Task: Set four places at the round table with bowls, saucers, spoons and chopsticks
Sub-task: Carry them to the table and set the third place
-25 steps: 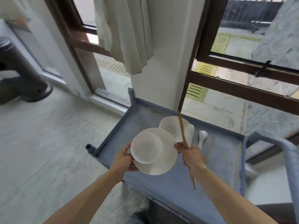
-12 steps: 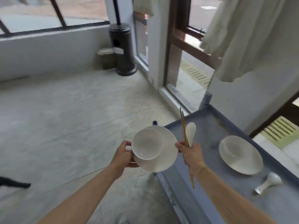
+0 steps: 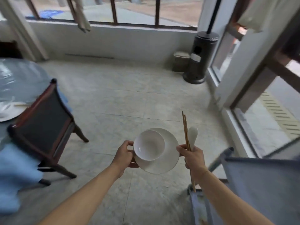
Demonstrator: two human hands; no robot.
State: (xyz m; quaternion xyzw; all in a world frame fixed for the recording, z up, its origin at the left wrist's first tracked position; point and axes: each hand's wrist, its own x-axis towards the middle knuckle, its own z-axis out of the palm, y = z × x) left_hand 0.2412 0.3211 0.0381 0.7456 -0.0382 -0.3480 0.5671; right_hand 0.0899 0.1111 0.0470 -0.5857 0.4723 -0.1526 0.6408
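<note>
My left hand (image 3: pixel 123 155) grips the rim of a white saucer (image 3: pixel 170 153) with a white bowl (image 3: pixel 148 144) sitting on it, held in the air at mid-frame. My right hand (image 3: pixel 193 157) grips a pair of wooden chopsticks (image 3: pixel 185 125) and a white spoon (image 3: pixel 192 135), both pointing up, just right of the saucer. The round table (image 3: pixel 17 78) with a glossy blue-grey cover is at the far left; a white plate (image 3: pixel 8 111) and chopsticks lie on it.
A dark wooden chair (image 3: pixel 43 120) stands against the table at the left. The blue-grey cart (image 3: pixel 259 184) is at the lower right. A dark patio heater (image 3: pixel 200 54) stands by the far window. Pale tiled floor (image 3: pixel 129 95) spreads between.
The view has swung left, away from the cart and its remaining bowl and spoon, toward the round table and chair. Both hands keep the same hold on their items.
</note>
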